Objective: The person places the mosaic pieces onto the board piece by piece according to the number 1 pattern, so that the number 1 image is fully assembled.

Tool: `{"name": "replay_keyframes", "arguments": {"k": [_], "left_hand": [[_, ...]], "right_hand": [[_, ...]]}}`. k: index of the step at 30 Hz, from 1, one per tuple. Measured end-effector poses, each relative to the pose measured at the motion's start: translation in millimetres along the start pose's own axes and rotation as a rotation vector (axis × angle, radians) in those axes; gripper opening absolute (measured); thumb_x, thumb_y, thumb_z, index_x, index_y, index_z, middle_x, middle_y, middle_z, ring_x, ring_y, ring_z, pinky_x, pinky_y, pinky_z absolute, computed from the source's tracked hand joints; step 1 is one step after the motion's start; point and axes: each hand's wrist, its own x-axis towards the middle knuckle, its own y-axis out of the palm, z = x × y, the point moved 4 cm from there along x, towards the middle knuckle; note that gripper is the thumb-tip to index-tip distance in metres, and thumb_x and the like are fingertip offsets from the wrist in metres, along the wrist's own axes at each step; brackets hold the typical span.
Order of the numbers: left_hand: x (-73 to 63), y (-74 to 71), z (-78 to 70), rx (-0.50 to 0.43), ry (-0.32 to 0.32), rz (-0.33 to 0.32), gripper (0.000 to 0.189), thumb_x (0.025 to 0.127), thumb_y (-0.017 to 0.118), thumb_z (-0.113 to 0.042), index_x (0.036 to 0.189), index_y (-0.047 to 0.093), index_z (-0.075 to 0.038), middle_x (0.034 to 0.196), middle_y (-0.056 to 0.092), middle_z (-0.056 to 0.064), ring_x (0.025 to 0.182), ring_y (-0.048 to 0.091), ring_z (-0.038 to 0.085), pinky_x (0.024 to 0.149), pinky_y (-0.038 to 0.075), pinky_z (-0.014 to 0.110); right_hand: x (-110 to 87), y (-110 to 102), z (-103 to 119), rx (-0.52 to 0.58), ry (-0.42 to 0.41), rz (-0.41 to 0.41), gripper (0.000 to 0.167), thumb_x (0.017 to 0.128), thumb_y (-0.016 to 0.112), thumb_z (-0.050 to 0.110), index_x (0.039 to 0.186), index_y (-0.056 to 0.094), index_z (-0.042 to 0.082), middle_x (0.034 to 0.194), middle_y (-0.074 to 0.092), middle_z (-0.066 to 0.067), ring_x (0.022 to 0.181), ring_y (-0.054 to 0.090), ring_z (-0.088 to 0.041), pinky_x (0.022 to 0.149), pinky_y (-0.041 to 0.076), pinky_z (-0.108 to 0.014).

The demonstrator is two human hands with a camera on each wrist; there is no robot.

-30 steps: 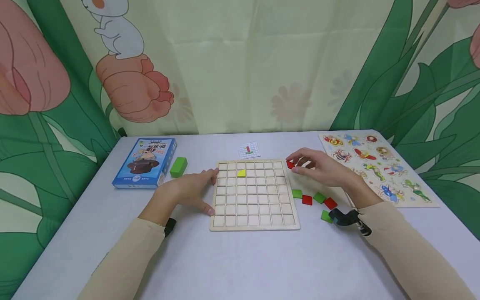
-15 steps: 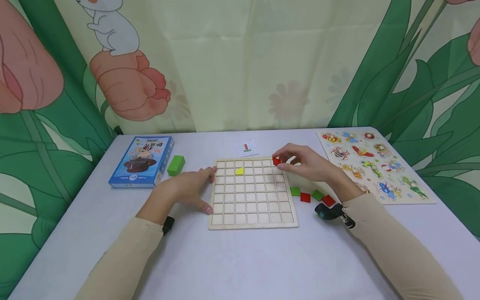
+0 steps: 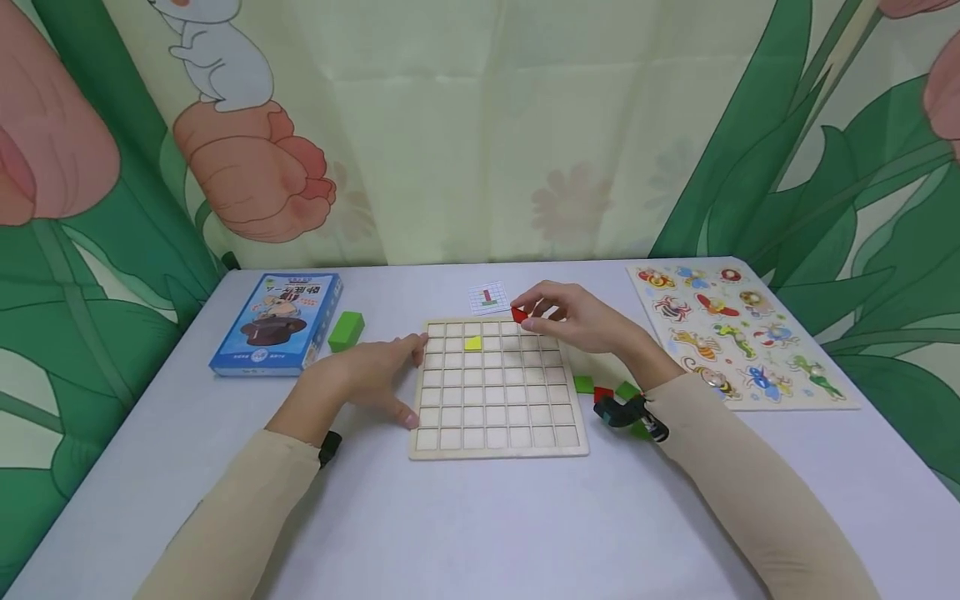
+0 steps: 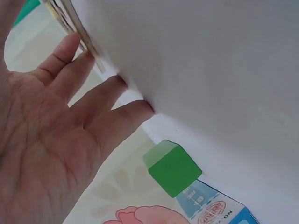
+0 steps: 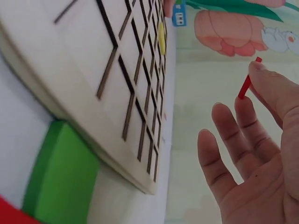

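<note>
A wooden grid board (image 3: 491, 417) lies on the table, with a yellow tile (image 3: 472, 343) in its second row. My left hand (image 3: 367, 375) rests at the board's left side, fingers spread, fingertips and thumb touching the edge. Over the board's far edge, my right hand (image 3: 573, 315) pinches a thin red square tile (image 3: 519, 315) between thumb and forefinger. The right wrist view shows this red tile (image 5: 246, 86) edge-on, the other fingers loosely bent. A small card (image 3: 487, 297) printed with a grid and a red and green figure lies just behind the board.
Several loose red and green tiles, among them a green tile (image 3: 583, 384), lie right of the board, partly hidden by the right wrist's camera. A green block (image 3: 346, 331) and blue box (image 3: 277, 325) stand left. An insect picture board (image 3: 738, 333) lies right.
My right hand has carried the red tile leftward, from beyond the board's far right corner to over its far edge. The left hand keeps its place on the board.
</note>
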Motion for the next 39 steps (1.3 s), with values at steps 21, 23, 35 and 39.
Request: {"name": "replay_keyframes", "arguments": {"k": [21,23,35,39], "left_hand": [[1.9,0.9,0.3,0.009,0.031,-0.009,0.095,0.064,0.092,-0.061,0.139,0.044,-0.029,0.156,0.047,0.011,0.120,0.055,0.027,0.109,0.045,0.049],[2.0,1.3,0.7,0.011,0.033,-0.012,0.095,0.064,0.091,-0.062,0.140,0.044,-0.029,0.156,0.046,0.010,0.119,0.055,0.026,0.108,0.046,0.048],[0.7,1.0,0.7,-0.006,0.032,-0.009,0.096,0.064,0.092,-0.060,0.140,0.044,-0.028,0.160,0.042,0.011,0.120,0.054,0.027,0.107,0.047,0.048],[1.3,0.8,0.4,-0.002,0.043,-0.014,0.095,0.064,0.092,-0.061,0.140,0.044,-0.028,0.160,0.042,0.011,0.120,0.054,0.027,0.106,0.047,0.048]], "right_hand": [[27.4,18,-8,0.096,0.026,0.013,0.030,0.097,0.073,0.016,0.127,0.069,0.012,0.111,0.066,-0.008,0.097,0.067,-0.025,0.087,0.054,-0.043],[29.1,19,-8,0.084,0.018,0.024,0.030,0.097,0.073,0.017,0.127,0.069,0.011,0.112,0.067,-0.007,0.097,0.068,-0.024,0.087,0.054,-0.042],[35.1,29,-15,0.057,0.106,0.072,0.030,0.096,0.075,0.019,0.125,0.070,0.011,0.114,0.066,-0.008,0.082,0.062,-0.025,0.078,0.050,-0.033],[37.3,33,-16,0.048,0.112,0.090,0.026,0.096,0.074,0.017,0.121,0.071,0.011,0.113,0.067,-0.007,0.075,0.059,-0.022,0.074,0.049,-0.030]]}}
